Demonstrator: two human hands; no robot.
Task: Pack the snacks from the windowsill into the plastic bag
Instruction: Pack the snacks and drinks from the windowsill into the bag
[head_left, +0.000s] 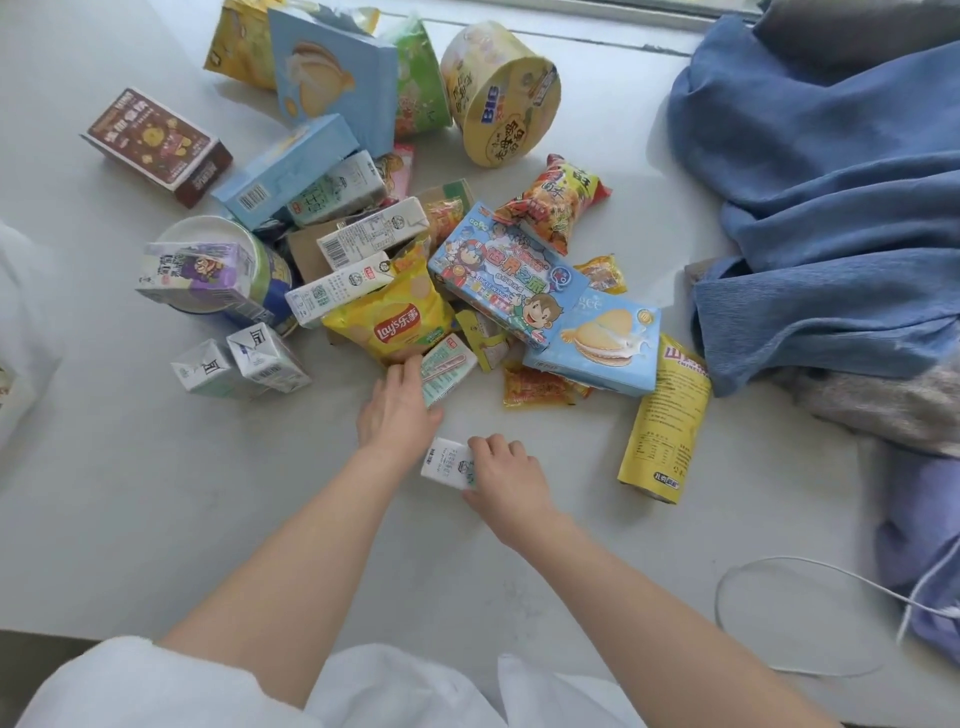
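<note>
A heap of snacks covers the white windowsill (156, 493): a yellow Lay's chip bag (392, 322), blue biscuit boxes (602, 340), a cartoon box (506, 275), noodle cups (501, 91) and several milk cartons. My left hand (397, 405) grips a small green-and-white carton (447, 366) at the heap's near edge. My right hand (506, 475) holds a small white carton (447, 462) resting on the sill, just below the left hand. A white plastic bag (21, 332) shows at the far left edge, mostly out of view.
A brown box (156, 145) lies at the far left of the heap, and a yellow pouch (667, 426) lies to the right. Blue and grey fabric (831, 208) is piled along the right side. A white cable (779, 566) loops at the lower right.
</note>
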